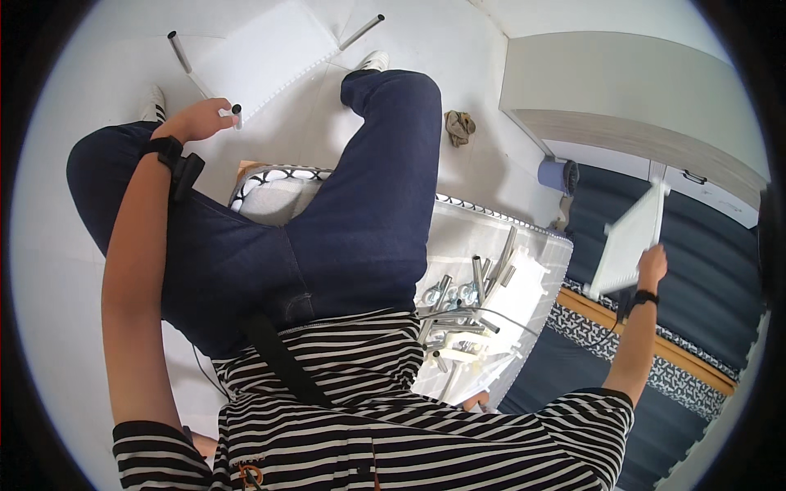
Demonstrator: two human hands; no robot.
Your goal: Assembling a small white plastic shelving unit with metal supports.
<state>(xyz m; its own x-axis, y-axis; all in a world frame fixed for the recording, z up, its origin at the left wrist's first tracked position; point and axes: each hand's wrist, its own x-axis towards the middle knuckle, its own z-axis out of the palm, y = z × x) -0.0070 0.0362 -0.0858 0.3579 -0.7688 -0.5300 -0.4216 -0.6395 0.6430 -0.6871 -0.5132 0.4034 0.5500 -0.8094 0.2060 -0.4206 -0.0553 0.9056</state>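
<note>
On the floor in front of me lies a white rectangular panel (pixel 266 61) with short metal tubes standing at its corners. My left hand (pixel 196 121) is at the near corner, fingers closed around a black-capped metal tube (pixel 237 116). Part of that grip is hidden by the hand itself. Out to the right, my right hand (pixel 652 266) grips the edge of a second white panel (pixel 632 239). This one is raised and tilted, with small corner pieces sticking out, and it is apart from the first panel.
Several loose metal tubes (pixel 478 274) and white parts lie on clear plastic sheeting (pixel 540 254) to my right. A crumpled brown item (pixel 460 128) and a blue-grey cylinder (pixel 557 175) are on the floor. Behind the raised panel are dark bedding (pixel 696 245) and a pale cabinet (pixel 639 82).
</note>
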